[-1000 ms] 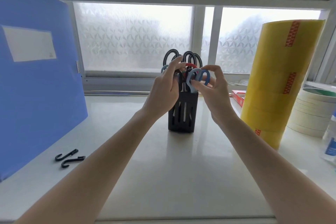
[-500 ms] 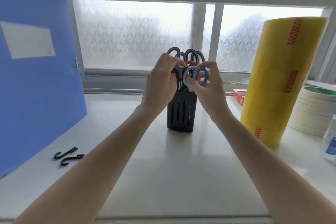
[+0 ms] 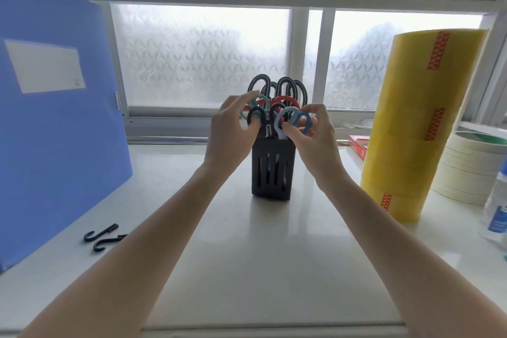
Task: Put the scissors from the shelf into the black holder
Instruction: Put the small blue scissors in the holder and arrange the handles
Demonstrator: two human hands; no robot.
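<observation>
Standing upright on the white shelf (image 3: 247,269), the black holder (image 3: 273,170) sits mid-surface, packed with scissors, handles up. Right hand (image 3: 315,143): thumb and fingertips pinch the blue-and-grey scissors (image 3: 292,121) by their handle loops, just above the holder's right rim; blades drop down into the holder, lower part hidden. Left hand (image 3: 230,132): fingers loosely spread and curled, tips touching the black loop (image 3: 256,116) and the teal loop (image 3: 262,103) on the holder's left side. Whether it actually grips either loop cannot be told. Taller black-handled scissors (image 3: 285,88) and a red-handled pair (image 3: 285,100) stand behind, clear of both hands. Both forearms reach in from the near edge, bare.

Surface: glossy white, faint reflection of the holder in front of it. Two black hooks (image 3: 104,237) lie near the left, partly covered by the left forearm. Blue folder (image 3: 55,132) stands upright at far left, white label on its face. Tall yellow tape stack (image 3: 417,123) stands to the right, well apart from the holder; a stack of pale tape rolls (image 3: 466,167) beside it; a red box (image 3: 358,145) behind. Clear bottle (image 3: 498,208) at right edge, cut off.

Room: frosted patterned window (image 3: 203,55) behind, white beams overhead.
</observation>
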